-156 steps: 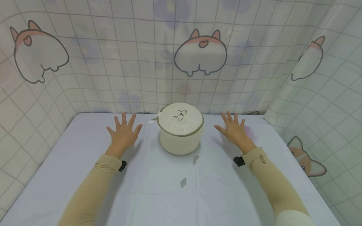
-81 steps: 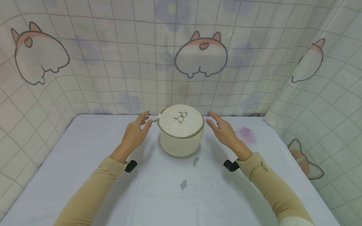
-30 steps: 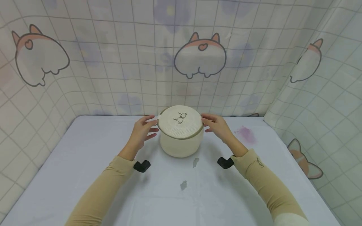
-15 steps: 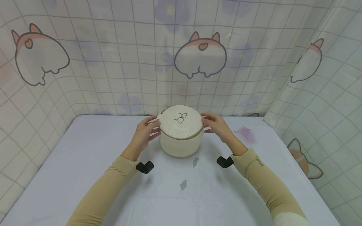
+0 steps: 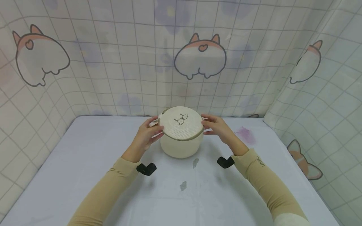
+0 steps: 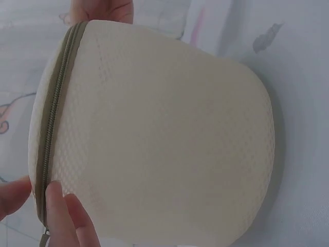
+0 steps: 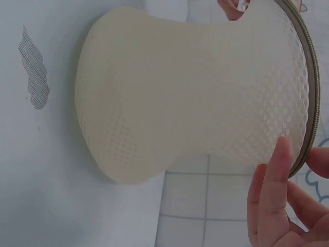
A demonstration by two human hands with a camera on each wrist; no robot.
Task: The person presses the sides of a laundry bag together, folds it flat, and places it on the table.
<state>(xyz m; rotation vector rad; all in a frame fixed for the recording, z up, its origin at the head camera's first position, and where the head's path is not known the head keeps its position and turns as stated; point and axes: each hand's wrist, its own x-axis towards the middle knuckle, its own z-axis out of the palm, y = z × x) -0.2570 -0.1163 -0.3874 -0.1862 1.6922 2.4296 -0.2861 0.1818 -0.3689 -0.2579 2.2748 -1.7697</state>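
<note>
A round cream mesh laundry bag stands upright on the white-covered table, its top printed with a small dark drawing. An olive zipper runs around the top edge and looks closed where it shows. My left hand pinches the rim on the left, close to the zipper pull, thumb on the lid side and fingers against the mesh wall. On the opposite side my right hand holds the rim between thumb and fingers, as the right wrist view shows. What is inside the bag is hidden.
Two grey patches mark the white table cover in front of the bag, and a pink stain lies to the right. A grid-patterned curtain with corgi prints closes off the back and sides.
From lying spread on the table, both hands have come in to the bag's sides and taken its rim. Lately the left hand has shifted slightly rightward, and the lid's drawing has turned a little.
</note>
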